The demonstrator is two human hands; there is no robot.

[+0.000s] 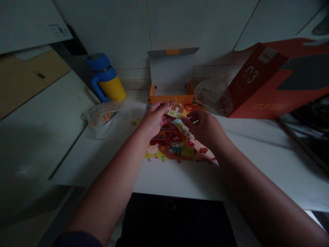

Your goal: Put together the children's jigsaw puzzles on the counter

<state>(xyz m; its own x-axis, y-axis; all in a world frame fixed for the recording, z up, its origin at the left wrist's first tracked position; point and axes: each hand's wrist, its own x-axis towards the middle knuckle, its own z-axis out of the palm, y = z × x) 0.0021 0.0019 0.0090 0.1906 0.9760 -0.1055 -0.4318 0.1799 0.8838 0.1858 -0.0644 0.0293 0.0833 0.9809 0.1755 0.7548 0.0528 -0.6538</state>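
Now, mid-frame, the left hand is clasping pieces over the puzzle, seemingly keeping them handy; the right hand is hovering half-curled, its grip unclear.

Dim, cool light fills the space. A smooth white rectangular tabletop stretches across the middle, its back edge near a pale grey-white wall divided into flat panels by thin dark seams. At left stands a large, glossy white flat-sided surface, a tan board-like panel above it. Lower corners sink into shadow.
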